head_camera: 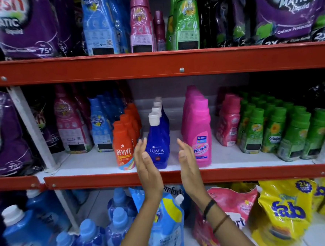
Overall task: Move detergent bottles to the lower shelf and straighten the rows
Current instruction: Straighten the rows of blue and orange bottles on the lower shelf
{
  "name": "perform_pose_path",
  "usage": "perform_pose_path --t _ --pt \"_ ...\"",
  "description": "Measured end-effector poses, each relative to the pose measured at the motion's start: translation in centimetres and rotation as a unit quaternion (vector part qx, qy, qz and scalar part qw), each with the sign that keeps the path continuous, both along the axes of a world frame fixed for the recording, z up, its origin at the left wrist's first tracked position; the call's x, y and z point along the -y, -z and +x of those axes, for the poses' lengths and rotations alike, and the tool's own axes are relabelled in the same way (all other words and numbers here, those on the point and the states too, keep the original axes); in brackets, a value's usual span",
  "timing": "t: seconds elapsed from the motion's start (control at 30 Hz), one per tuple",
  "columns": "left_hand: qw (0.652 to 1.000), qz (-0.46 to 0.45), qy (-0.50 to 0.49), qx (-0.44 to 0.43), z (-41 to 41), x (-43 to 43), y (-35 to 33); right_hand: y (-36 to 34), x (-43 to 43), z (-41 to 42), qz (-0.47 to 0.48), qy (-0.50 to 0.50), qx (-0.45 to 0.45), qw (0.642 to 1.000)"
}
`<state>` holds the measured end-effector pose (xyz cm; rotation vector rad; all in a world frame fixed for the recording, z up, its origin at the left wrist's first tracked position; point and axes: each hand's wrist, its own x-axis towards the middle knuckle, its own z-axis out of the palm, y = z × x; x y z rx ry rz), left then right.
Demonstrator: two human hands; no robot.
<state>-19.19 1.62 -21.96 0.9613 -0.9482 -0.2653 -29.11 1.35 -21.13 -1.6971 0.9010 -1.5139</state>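
On the middle shelf (95, 162) a row of dark blue Ujala bottles (158, 142) with white caps runs front to back. An orange Revive row (123, 148) stands to its left and a pink Vanish row (198, 131) to its right. My left hand (146, 166) is held flat and open just left of the front blue bottle. On that bottle's other side my right hand (187, 163) is also flat and open, in front of the Vanish bottle. Neither hand holds anything, and both palms face the blue row.
Green Comfort bottles (277, 132) and small pink bottles (229, 122) fill the shelf's right part. Blue and pink bottles and purple pouches (2, 134) stand at left. The upper shelf holds more bottles and pouches. Below are blue bottles (30, 232), refill pouches and yellow Fab bags (287, 214).
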Motion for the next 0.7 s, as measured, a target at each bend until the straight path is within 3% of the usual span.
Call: perform_pose_path --t 0.1,0.27,0.7 --pt "0.995 0.088 0.028 0.037 1.8 0.5 -0.4 -0.1 1.1 2.2 0.067 -0.016 0.022 0.997" --pt "0.984 0.138 0.097 0.061 3.0 1.1 -0.9 -0.4 2.0 3.4 0.139 -0.039 0.087 0.986" --pt "0.969 0.158 0.183 0.050 4.2 1.2 -0.7 -0.2 2.2 3.1 0.126 -0.002 0.101 0.987"
